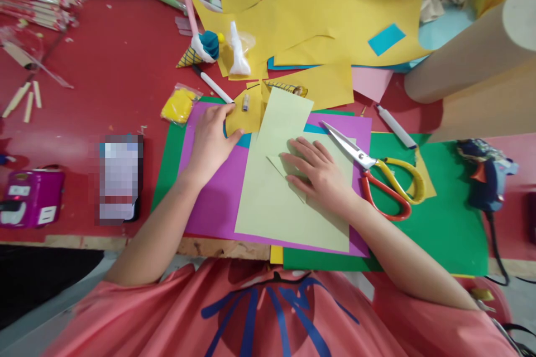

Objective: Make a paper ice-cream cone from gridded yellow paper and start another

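Note:
My right hand (320, 175) lies flat with fingers spread on pale green sheets of paper (268, 201). A pointed flap of the same pale green shows under its fingers. My left hand (213, 139) rests farther left, thumb apart from the fingers, at the edge of a small yellow paper piece (245, 120). Its fingertips are close to the end of a white marker (215, 88); I cannot tell whether they touch. Beneath the pale sheets are purple paper (209, 201) and green paper (452, 228). Open scissors (364, 160) with red and yellow handles lie right of my right hand.
Behind my hands are a paper ice-cream cone (201, 50), a white piping-style bag (238, 56) and large yellow sheets (343, 5). A bag of yellow clay-like stuff (180, 105) and a phone (120, 178) lie left. A cardboard tube (469, 50) and a glue gun (488, 178) lie right.

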`<state>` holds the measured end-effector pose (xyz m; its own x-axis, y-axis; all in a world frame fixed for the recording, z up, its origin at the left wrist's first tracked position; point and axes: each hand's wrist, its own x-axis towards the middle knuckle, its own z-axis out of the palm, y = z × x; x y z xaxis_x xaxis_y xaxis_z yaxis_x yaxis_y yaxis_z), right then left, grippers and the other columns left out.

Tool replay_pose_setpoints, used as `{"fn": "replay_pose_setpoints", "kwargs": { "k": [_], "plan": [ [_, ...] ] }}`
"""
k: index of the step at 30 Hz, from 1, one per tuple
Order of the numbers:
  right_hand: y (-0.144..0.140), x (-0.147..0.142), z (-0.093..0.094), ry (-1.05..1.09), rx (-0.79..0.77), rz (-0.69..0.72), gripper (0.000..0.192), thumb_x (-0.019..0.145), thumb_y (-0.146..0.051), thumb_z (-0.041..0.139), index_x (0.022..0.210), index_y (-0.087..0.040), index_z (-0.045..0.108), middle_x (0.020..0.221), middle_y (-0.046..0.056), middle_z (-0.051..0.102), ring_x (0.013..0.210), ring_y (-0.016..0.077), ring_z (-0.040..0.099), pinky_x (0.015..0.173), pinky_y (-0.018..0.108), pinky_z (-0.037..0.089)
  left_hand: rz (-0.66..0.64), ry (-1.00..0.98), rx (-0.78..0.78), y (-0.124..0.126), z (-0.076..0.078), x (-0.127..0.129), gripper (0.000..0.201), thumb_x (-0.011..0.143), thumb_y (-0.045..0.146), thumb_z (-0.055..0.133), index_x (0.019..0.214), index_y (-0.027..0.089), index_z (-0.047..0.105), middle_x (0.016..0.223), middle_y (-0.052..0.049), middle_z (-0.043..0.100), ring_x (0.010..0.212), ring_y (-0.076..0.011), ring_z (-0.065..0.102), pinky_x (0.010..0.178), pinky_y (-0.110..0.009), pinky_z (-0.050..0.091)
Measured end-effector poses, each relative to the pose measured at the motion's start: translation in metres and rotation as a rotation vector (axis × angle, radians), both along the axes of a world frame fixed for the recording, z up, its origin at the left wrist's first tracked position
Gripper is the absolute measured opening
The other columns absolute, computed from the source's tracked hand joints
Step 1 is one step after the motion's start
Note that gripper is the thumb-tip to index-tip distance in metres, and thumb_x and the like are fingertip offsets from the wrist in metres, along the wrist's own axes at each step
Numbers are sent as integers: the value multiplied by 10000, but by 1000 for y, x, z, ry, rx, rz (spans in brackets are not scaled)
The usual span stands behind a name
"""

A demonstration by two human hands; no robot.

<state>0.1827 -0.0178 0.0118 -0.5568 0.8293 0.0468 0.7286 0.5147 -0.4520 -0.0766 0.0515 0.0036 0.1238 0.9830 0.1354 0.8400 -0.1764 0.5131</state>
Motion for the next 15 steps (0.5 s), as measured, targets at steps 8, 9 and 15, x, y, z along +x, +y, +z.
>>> {"fn": "replay_pose_setpoints", "kwargs": {
  "k": [8,9,15],
  "plan": [
    [1,1,1,9,-10,-1,420,959,-348,446,1330,-176,546,1494,107,443,1430,269,339,1183,499,277,1,-159,-9,-2,-5,4,379,802,117,643,1147,241,547,1017,-34,623,828,-158,616,812,-325,537],
    [1,1,1,11,-11,-1,421,958,-347,449,1329,-174,547,1494,107,442,1430,269,339,1183,498,277,-3,-159,-7,-4,-5,6,375,806,100,626,1144,240,541,1017,-31,621,803,-148,617,790,-312,537],
    [1,1,1,18,-15,4,414,951,-336,475,1313,-157,565,1489,119,447,1426,278,345,1178,511,285,-33,22,24,-11,6,17,337,850,51,505,1144,216,518,1070,-57,604,937,-193,631,832,-333,530]
  ]
}}
